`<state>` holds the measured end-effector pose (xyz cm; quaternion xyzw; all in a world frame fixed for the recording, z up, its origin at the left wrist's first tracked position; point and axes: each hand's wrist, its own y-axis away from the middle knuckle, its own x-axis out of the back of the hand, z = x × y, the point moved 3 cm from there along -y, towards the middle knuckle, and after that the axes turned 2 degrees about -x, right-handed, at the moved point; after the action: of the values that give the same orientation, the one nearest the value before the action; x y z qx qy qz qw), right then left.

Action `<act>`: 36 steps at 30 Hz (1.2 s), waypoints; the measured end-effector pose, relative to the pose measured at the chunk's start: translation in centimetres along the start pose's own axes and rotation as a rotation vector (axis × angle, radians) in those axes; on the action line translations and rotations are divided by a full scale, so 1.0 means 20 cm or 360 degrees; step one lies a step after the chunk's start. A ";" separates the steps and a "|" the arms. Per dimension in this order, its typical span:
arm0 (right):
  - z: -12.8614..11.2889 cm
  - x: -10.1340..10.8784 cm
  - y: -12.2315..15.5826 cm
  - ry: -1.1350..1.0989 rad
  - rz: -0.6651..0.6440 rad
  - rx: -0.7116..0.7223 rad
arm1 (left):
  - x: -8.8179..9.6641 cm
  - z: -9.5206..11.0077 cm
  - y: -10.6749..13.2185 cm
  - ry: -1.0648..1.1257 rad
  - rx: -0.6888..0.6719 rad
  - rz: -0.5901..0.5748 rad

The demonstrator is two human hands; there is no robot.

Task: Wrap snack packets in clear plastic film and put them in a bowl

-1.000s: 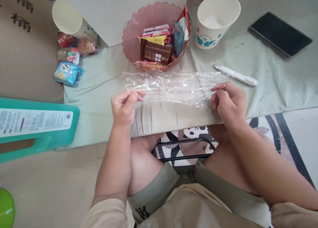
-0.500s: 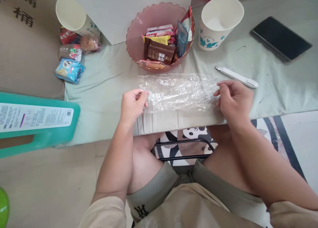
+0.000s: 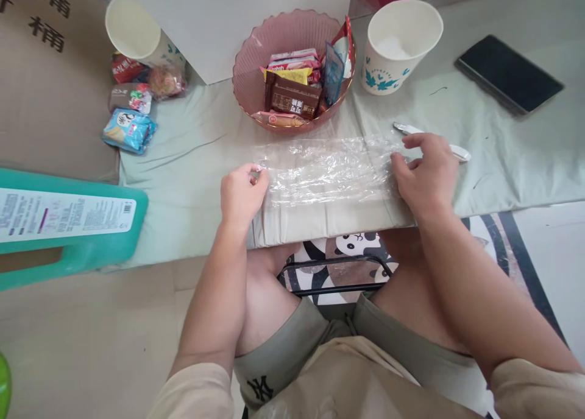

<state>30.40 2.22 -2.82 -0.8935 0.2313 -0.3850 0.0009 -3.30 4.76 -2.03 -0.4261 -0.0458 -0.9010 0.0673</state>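
A crinkled, clear plastic bag (image 3: pixel 326 172) lies spread on the cloth-covered surface in front of me. Its left end is pinched between the thumb and fingers of my left hand (image 3: pixel 244 190). At the right end, my right hand (image 3: pixel 427 172) has its thumb and forefinger apart, with the thumb at the bag's edge; whether it touches the film I cannot tell. Partly covered by that hand is a white utility knife (image 3: pixel 460 153). Just behind the bag stands a pink ribbed bowl (image 3: pixel 249 72) holding several wrapped snacks, with a brown packet (image 3: pixel 295 96) in front.
Right of the bowl stands a paper cup (image 3: pixel 388 59), and a black phone (image 3: pixel 509 73) lies farther right. Another paper cup (image 3: pixel 132 32) and several snack packets (image 3: pixel 130 130) are at the left. A teal plastic container (image 3: pixel 132 230) juts in at the left edge.
My right hand has parted its thumb and forefinger and shifted slightly left and up, now covering part of the utility knife. My left hand keeps its pinch on the bag.
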 end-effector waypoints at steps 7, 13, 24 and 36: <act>-0.05 0.02 0.03 0.0097 0.0095 0.0167 | 0.04 -0.05 -0.02 -0.0110 -0.0095 0.0192; -0.23 -0.02 0.18 0.0061 -0.0092 0.0701 | 0.06 0.21 0.15 0.0063 -0.0640 0.0345; -0.26 -0.21 0.29 0.0618 -0.0705 0.0664 | -0.27 0.30 0.08 -0.0539 -0.0698 -0.0430; -0.20 -0.14 0.25 0.0619 -0.0521 0.0564 | -0.17 0.27 0.14 -0.0511 -0.0413 -0.0184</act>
<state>23.98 -0.51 -2.86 -0.8143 0.0093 -0.5782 0.0504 3.44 2.99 -1.11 -0.5661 0.0362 -0.8222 -0.0480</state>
